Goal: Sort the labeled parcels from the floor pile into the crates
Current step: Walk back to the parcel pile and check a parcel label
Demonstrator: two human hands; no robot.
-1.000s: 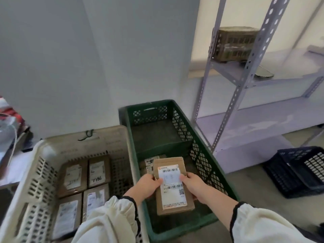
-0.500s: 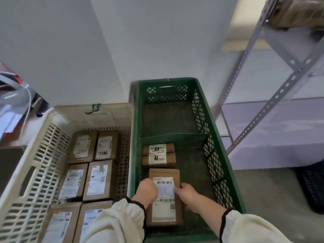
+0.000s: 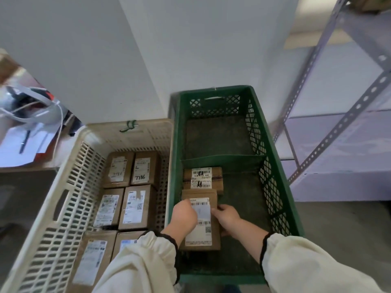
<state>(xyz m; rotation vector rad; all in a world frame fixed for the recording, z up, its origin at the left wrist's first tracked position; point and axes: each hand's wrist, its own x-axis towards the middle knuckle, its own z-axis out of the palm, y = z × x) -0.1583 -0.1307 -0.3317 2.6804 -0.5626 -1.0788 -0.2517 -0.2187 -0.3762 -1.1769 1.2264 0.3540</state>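
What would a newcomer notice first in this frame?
The left hand and right hand hold a labelled brown parcel low in the near compartment of the green crate, just in front of two smaller parcels. To its left, the beige crate holds rows of labelled boxes.

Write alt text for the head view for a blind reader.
A left hand and right hand hold a labeled parcel in the near compartment of a green crate, near two smaller parcels by its divider. Left of it, a beige crate holds rows of parcels.
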